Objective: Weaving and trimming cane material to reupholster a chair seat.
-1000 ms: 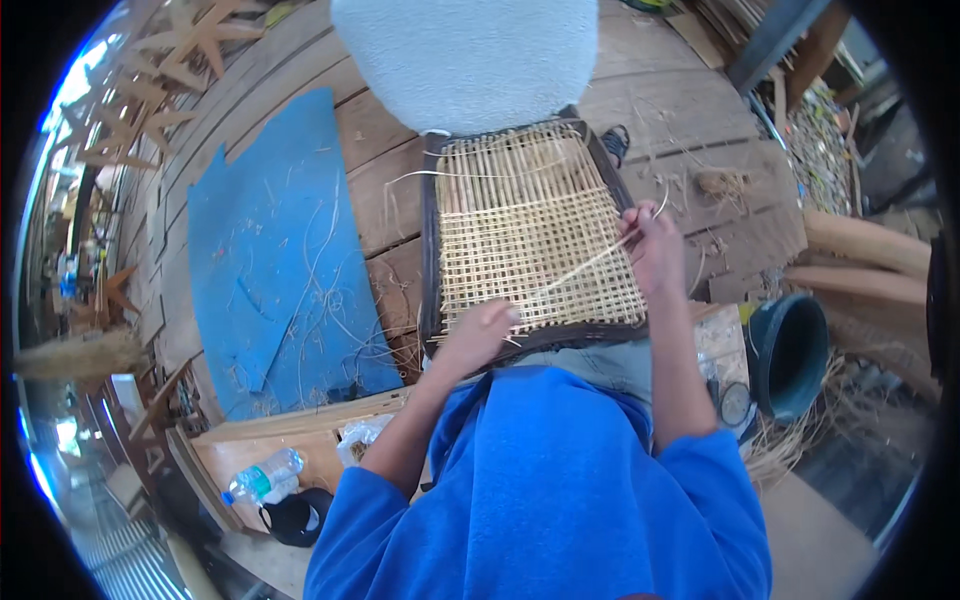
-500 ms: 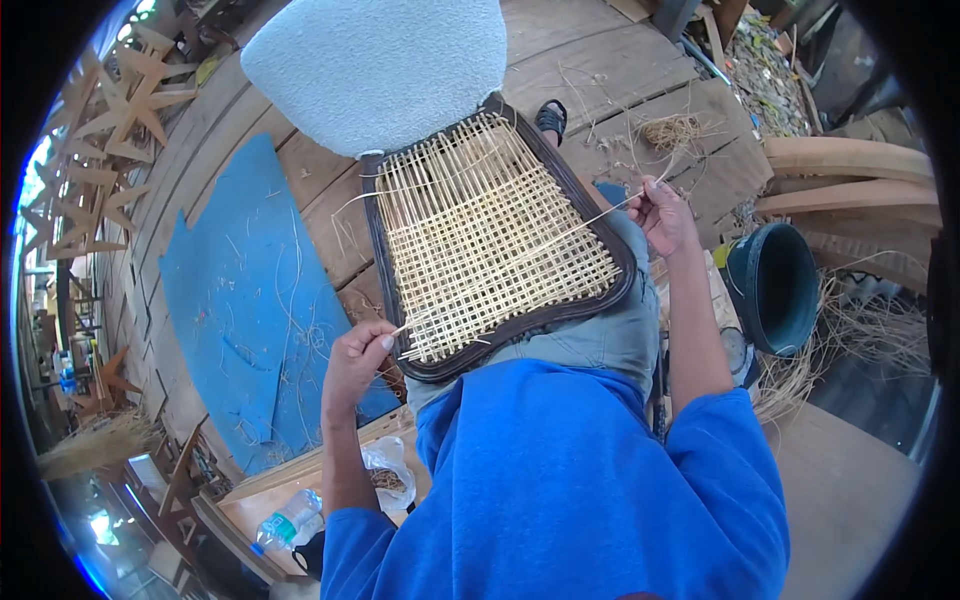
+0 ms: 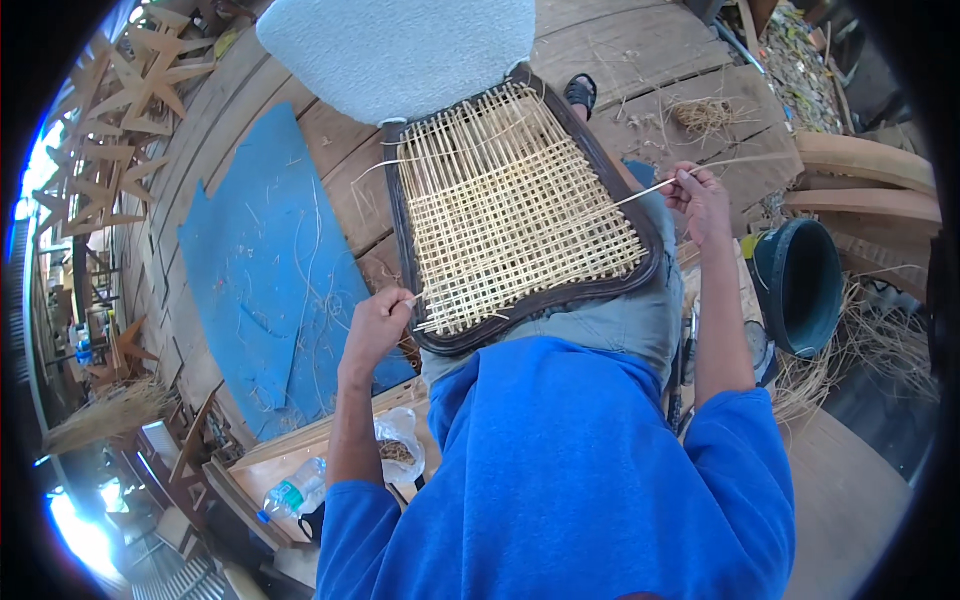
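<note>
A chair with a dark wooden seat frame point(image 3: 648, 262) and a pale fuzzy padded back point(image 3: 400, 50) rests over my legs. Its woven cane seat point(image 3: 510, 220) is densely latticed in the lower part, with mostly lengthwise strands near the back. My left hand point(image 3: 385, 320) is closed at the frame's lower left, pinching the end of a light cane strand. My right hand point(image 3: 697, 205) is out beyond the right edge of the frame, fingers closed on a long cane strand point(image 3: 650, 190) that stretches diagonally across the weave.
A blue sheet point(image 3: 260, 270) with loose strands lies left on plank boards point(image 3: 640, 50). At right are a dark bucket point(image 3: 800, 285), curved wooden pieces point(image 3: 855, 160) and fibre bundles point(image 3: 700, 115). A bottle point(image 3: 290, 495) and plastic bag point(image 3: 400, 440) sit lower left. Wooden stars point(image 3: 150, 90) stand upper left.
My left hand has moved left from over the weave to outside the frame's lower-left edge. My right hand has moved outward to the right with the strand. The view has shifted and the chair appears tilted.
</note>
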`<control>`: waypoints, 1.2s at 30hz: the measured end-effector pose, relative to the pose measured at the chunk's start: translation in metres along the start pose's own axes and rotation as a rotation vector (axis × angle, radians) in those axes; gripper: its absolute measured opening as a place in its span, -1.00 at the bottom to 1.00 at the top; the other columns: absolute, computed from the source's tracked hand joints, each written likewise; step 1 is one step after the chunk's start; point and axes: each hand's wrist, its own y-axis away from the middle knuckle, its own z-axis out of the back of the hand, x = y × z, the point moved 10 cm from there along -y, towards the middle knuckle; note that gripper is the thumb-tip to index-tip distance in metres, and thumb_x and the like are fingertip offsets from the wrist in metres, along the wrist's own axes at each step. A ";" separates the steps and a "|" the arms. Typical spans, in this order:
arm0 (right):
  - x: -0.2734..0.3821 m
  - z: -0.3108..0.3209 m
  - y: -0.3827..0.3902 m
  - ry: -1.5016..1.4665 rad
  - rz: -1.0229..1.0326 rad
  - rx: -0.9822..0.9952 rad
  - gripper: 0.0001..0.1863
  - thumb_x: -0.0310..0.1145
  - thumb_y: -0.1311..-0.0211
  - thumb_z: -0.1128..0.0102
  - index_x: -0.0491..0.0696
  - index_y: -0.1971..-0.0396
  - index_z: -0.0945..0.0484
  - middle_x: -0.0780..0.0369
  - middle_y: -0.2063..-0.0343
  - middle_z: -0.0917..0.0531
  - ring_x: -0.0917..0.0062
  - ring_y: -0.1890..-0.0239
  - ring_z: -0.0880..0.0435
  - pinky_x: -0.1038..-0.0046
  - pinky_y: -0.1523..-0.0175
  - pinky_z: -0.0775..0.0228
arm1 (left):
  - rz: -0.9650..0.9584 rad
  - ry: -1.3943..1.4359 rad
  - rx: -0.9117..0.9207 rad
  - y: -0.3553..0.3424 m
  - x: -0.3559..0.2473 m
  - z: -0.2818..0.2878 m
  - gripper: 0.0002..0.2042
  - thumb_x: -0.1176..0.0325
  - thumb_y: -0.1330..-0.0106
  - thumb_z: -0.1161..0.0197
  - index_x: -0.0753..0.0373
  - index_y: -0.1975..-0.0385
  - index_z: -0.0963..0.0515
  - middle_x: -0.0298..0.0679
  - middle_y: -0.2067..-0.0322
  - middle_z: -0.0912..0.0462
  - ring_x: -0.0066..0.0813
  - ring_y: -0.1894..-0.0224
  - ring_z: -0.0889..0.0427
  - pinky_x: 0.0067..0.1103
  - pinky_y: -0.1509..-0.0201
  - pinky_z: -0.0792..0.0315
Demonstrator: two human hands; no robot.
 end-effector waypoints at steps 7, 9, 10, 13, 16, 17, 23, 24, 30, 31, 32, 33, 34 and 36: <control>-0.007 0.061 -0.014 0.126 0.000 -0.199 -0.88 -0.40 -0.17 -0.05 -0.08 0.31 -0.46 0.31 0.54 -0.55 0.67 0.53 -0.55 0.65 0.49 -0.39 | 0.070 0.219 0.069 0.004 0.001 -0.002 -0.85 0.35 -0.17 -0.11 0.31 0.48 -0.51 -0.50 0.62 -0.39 -0.79 0.55 -0.27 -0.74 0.51 -0.19; 0.007 0.072 -0.018 0.328 0.048 -0.142 -0.86 -0.33 -0.16 -0.08 -0.09 0.39 -0.49 0.32 0.61 -0.53 0.71 0.60 -0.49 0.70 0.54 -0.29 | 0.037 0.205 0.089 0.005 0.001 -0.003 -0.84 0.33 -0.18 -0.12 0.30 0.48 -0.51 -0.51 0.63 -0.37 -0.79 0.56 -0.25 -0.75 0.51 -0.17; 0.025 0.081 -0.018 0.424 0.113 -0.166 -0.83 -0.29 -0.16 -0.07 -0.10 0.43 -0.50 0.32 0.63 -0.52 0.72 0.64 -0.46 0.70 0.57 -0.24 | 0.056 0.184 0.071 0.006 0.000 -0.001 -0.83 0.31 -0.19 -0.12 0.30 0.44 -0.51 -0.53 0.65 -0.35 -0.80 0.58 -0.23 -0.76 0.54 -0.14; 0.079 0.134 -0.014 0.644 0.133 -0.341 -0.77 -0.23 -0.18 -0.03 -0.09 0.48 -0.50 0.33 0.65 -0.51 0.73 0.68 -0.42 0.70 0.60 -0.19 | 0.074 0.200 0.064 -0.009 -0.003 -0.017 -0.81 0.29 -0.21 -0.11 0.30 0.36 -0.50 -0.56 0.67 -0.31 -0.83 0.63 -0.19 -0.80 0.59 -0.08; 0.109 0.175 0.043 0.896 0.067 -0.488 -0.75 -0.20 -0.19 0.01 -0.08 0.47 -0.49 0.35 0.64 -0.51 0.74 0.69 -0.41 0.70 0.61 -0.20 | 0.121 0.412 0.123 -0.020 -0.026 -0.059 -0.80 0.29 -0.23 -0.08 0.29 0.32 -0.49 -0.56 0.69 -0.29 -0.86 0.69 -0.14 -0.82 0.65 -0.01; 0.111 0.176 0.064 1.021 0.057 -0.480 -0.75 -0.19 -0.20 0.02 -0.07 0.46 -0.49 0.36 0.64 -0.51 0.74 0.69 -0.41 0.69 0.61 -0.20 | 0.123 0.433 0.172 -0.020 -0.045 -0.080 -0.81 0.29 -0.24 -0.07 0.29 0.32 -0.48 -0.54 0.70 -0.30 -0.84 0.69 -0.17 -0.82 0.65 -0.04; 0.009 0.197 0.179 0.876 -0.146 -0.467 -0.79 -0.28 -0.17 -0.01 -0.10 0.36 -0.51 0.36 0.63 -0.50 0.72 0.65 -0.44 0.68 0.55 -0.24 | -0.055 0.195 0.238 -0.035 -0.095 -0.132 -0.81 0.31 -0.26 -0.02 0.31 0.33 -0.46 -0.43 0.68 -0.36 -0.76 0.65 -0.28 -0.75 0.59 -0.18; -0.011 0.205 0.197 0.895 -0.187 -0.488 -0.81 -0.31 -0.15 -0.03 -0.10 0.34 -0.51 0.34 0.63 -0.51 0.71 0.65 -0.45 0.66 0.53 -0.27 | 0.004 0.275 0.293 -0.035 -0.096 -0.139 -0.80 0.30 -0.26 -0.01 0.32 0.34 -0.46 -0.41 0.66 -0.37 -0.74 0.63 -0.30 -0.74 0.57 -0.20; -0.058 0.183 0.235 1.082 -0.050 -0.636 -0.81 -0.43 -0.11 -0.02 -0.11 0.26 -0.50 0.16 0.43 -0.60 0.47 0.43 -0.57 0.49 0.27 -0.37 | -0.097 0.045 0.237 -0.037 -0.100 -0.131 -0.78 0.29 -0.25 -0.03 0.34 0.38 -0.46 -0.39 0.66 -0.37 -0.73 0.61 -0.26 -0.70 0.52 -0.19; -0.051 0.176 0.235 1.091 0.054 -0.692 -0.79 -0.44 -0.08 -0.05 -0.09 0.25 -0.50 0.14 0.37 -0.58 0.39 0.34 -0.56 0.43 0.20 -0.36 | -0.121 0.016 0.166 -0.037 -0.100 -0.124 -0.78 0.29 -0.25 -0.03 0.34 0.38 -0.47 -0.39 0.67 -0.37 -0.74 0.61 -0.25 -0.70 0.53 -0.18; -0.043 0.172 0.236 1.099 0.159 -0.745 -0.78 -0.45 -0.06 -0.07 -0.08 0.23 -0.49 0.12 0.31 -0.56 0.31 0.25 -0.55 0.37 0.12 -0.35 | -0.145 -0.012 0.093 -0.038 -0.100 -0.116 -0.78 0.28 -0.24 -0.04 0.35 0.39 -0.48 -0.39 0.67 -0.37 -0.74 0.61 -0.24 -0.70 0.53 -0.17; -0.045 0.173 0.231 1.098 0.166 -0.736 -0.78 -0.45 -0.06 -0.07 -0.08 0.23 -0.49 0.12 0.31 -0.56 0.31 0.25 -0.55 0.37 0.12 -0.35 | -0.139 0.038 0.068 -0.038 -0.099 -0.110 -0.77 0.29 -0.23 -0.05 0.36 0.37 -0.49 -0.40 0.68 -0.37 -0.74 0.61 -0.23 -0.70 0.54 -0.16; -0.045 0.173 0.224 1.179 0.161 -0.718 -0.75 -0.45 -0.05 -0.08 -0.08 0.20 -0.47 0.11 0.27 -0.55 0.28 0.19 -0.52 0.35 0.07 -0.32 | -0.135 0.040 0.057 -0.039 -0.097 -0.105 -0.77 0.29 -0.23 -0.05 0.36 0.37 -0.49 -0.40 0.68 -0.37 -0.74 0.61 -0.23 -0.70 0.54 -0.16; -0.047 0.173 0.209 1.259 0.161 -0.696 -0.71 -0.44 -0.05 -0.08 -0.08 0.17 -0.45 0.11 0.23 -0.54 0.25 0.13 -0.49 0.33 0.02 -0.30 | -0.072 0.001 -0.003 -0.040 -0.088 -0.093 -0.77 0.30 -0.22 -0.07 0.36 0.34 -0.50 -0.39 0.66 -0.38 -0.74 0.60 -0.25 -0.70 0.53 -0.16</control>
